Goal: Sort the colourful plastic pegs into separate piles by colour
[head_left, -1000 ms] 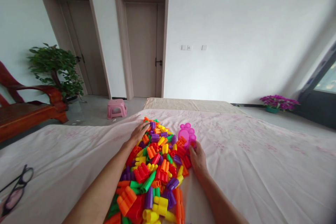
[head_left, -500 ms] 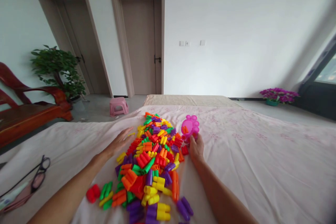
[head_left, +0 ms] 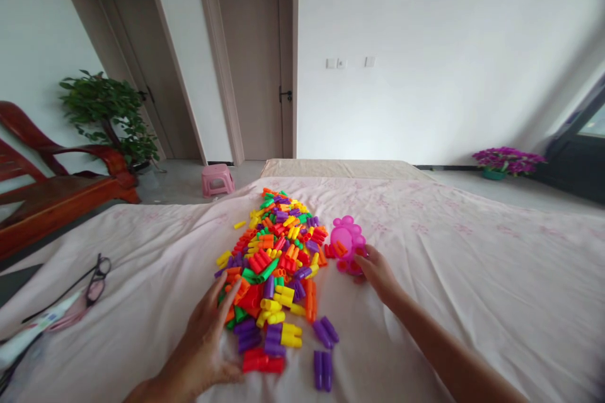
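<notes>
A long heap of plastic bullet-shaped building blocks (head_left: 278,245) in red, orange, yellow, green and purple lies on the cloth. My left hand (head_left: 208,327) is at the near left side of the heap, fingers spread, its fingertips against orange blocks (head_left: 241,289) and covering some pieces behind them. To the right of the heap, my right hand (head_left: 380,274) grips the edge of a pink paw-shaped dish (head_left: 347,237). A few orange and red pieces show in or against the dish. Purple blocks (head_left: 323,370) lie apart at the near end.
Pale flowered cloth (head_left: 454,277) covers the surface. Glasses (head_left: 98,277) and a white tube-like item (head_left: 42,327) lie on the left. Beyond are a pink stool (head_left: 217,180), a wooden chair (head_left: 70,186), a leafy plant (head_left: 108,107) and purple flowers (head_left: 510,160).
My left hand has come from the far left side of the heap to its near left. A yellow block now lies where it was. My right hand and the dish have shifted slightly right and nearer.
</notes>
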The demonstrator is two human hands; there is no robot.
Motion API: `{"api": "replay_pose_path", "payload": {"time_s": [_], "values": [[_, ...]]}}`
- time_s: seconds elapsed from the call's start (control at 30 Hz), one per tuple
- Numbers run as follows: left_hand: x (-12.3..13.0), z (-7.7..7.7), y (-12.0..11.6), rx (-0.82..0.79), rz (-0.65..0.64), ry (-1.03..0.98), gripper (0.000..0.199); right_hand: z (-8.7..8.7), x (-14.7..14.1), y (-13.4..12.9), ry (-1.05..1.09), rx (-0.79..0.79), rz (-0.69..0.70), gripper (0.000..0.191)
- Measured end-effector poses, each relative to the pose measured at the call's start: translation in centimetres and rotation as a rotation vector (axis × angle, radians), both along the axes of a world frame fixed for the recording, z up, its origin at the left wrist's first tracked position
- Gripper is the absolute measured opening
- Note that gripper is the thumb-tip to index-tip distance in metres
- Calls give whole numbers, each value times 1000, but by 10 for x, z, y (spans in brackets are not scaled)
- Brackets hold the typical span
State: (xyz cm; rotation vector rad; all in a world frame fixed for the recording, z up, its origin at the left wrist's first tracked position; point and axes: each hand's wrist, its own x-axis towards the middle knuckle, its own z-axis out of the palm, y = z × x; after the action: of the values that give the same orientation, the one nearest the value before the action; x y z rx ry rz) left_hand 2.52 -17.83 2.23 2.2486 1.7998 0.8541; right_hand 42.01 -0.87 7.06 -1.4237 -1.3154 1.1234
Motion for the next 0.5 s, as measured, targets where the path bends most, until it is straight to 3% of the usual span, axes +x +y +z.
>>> {"api": "replay_pose_path", "payload": {"time_s": [0.23, 0.4, 0.5], "values": [[59, 23, 37, 158, 41, 34, 119, 2, -31, -33, -43, -36, 185, 24], [87, 48, 71, 224, 42, 21, 89, -5, -65, -34, 24, 29, 206, 17], [92, 58, 95, 256, 66, -18, 73, 2, -80, -31, 65, 39, 211, 18]]}}
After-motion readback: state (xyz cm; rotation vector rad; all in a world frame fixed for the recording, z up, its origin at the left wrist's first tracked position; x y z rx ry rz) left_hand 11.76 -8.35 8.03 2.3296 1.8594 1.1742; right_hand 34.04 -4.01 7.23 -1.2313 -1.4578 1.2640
